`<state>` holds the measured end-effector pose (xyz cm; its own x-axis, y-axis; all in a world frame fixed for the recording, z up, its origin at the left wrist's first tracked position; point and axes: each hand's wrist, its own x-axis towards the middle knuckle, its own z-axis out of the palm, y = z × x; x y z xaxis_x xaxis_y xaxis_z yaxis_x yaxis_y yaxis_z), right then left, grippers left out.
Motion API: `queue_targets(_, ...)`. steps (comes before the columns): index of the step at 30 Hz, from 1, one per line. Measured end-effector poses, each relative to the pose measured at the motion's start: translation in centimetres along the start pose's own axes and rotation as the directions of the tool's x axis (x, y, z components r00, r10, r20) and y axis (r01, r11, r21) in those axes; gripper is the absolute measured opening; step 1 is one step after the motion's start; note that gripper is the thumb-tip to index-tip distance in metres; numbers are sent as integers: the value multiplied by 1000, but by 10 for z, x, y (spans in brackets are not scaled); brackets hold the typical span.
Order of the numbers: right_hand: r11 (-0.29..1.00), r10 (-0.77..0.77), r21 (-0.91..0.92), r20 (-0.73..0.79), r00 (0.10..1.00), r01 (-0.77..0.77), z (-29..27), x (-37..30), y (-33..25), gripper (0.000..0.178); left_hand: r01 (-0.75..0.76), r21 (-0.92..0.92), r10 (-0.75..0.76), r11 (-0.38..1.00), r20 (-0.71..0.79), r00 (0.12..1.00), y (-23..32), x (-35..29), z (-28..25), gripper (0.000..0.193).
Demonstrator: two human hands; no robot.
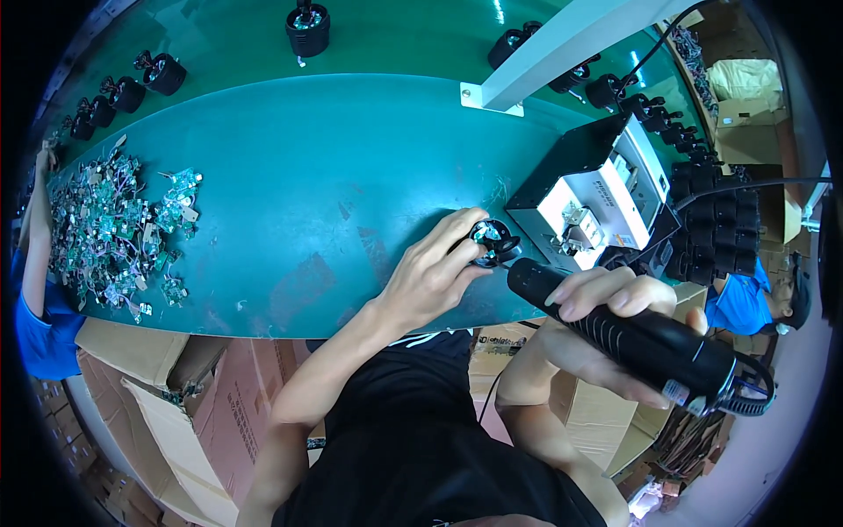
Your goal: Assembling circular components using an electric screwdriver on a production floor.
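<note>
My left hand [430, 274] is closed on a small round black housing [502, 249] above the teal worktop, near its front edge. Inside the housing's open top, parts of a green circuit board show between my fingers. A black electric screwdriver [672, 351] lies in the grip of my right hand [606, 303], slanting from lower right to upper left. Its front end points at the housing, and a thin bit seems to reach the housing's side. Whether the bit sits on a screw cannot be made out.
A black and white screw feeder [587, 204] stands to the right, below a slanted metal post [562, 48]. Many loose circuit boards [114, 233] are heaped at left. Black units [307, 31] stand along the green far strip. Cardboard boxes [224, 395] crowd the worktop's front; people sit on both sides.
</note>
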<state>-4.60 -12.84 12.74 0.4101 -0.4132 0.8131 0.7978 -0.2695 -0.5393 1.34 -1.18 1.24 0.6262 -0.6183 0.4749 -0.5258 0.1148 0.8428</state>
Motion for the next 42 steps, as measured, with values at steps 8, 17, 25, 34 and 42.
queue_targets(8,981,-107,-169,-40,993,99,-11,9,-24,80,2,4,-2,1000,-15,1000,1,0,-1,24)
queue_targets(17,909,-127,-415,-219,967,26,-62,29,-13,82,39,4,-39,999,5,999,5,-3,5,22)
queue_targets(25,975,-57,-223,-312,948,-15,-40,15,-22,84,-143,73,138,987,70,988,2,-5,1,20)
queue_targets(34,990,-68,-134,-175,982,44,-19,14,0,85,-143,85,137,986,68,988,3,-5,1,20)
queue_targets(42,990,-58,-136,-144,988,38,-10,13,5,83,-122,78,117,989,69,991,1,-7,0,20)
